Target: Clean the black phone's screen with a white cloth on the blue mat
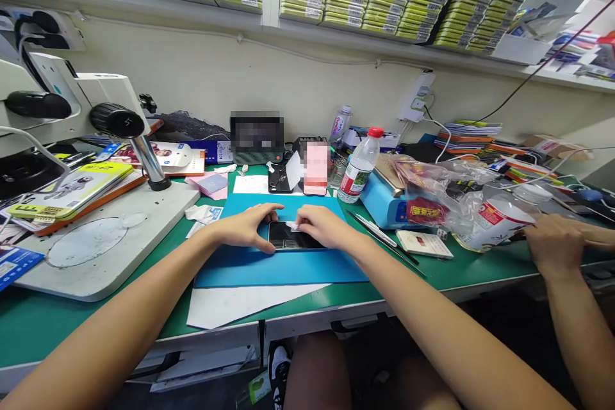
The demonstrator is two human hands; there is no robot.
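A black phone (pixel 294 238) lies flat on a blue mat (pixel 281 266) at the middle of the green bench. My left hand (pixel 247 225) rests at the phone's left end, fingers curled around its edge and holding it steady. My right hand (pixel 323 224) lies over the phone's right end, fingers pinched on a small white wipe or tab (pixel 291 226) pressed against the screen.
A microscope (pixel 72 115) on a white base (pixel 96 246) stands at the left. A water bottle (pixel 358 166), a blue scale (pixel 384 205), tweezers (pixel 379 234) and plastic bags (pixel 446 198) lie right of the mat. Another person's hand (pixel 557 246) rests at the far right. White paper (pixel 240 304) sticks out under the mat.
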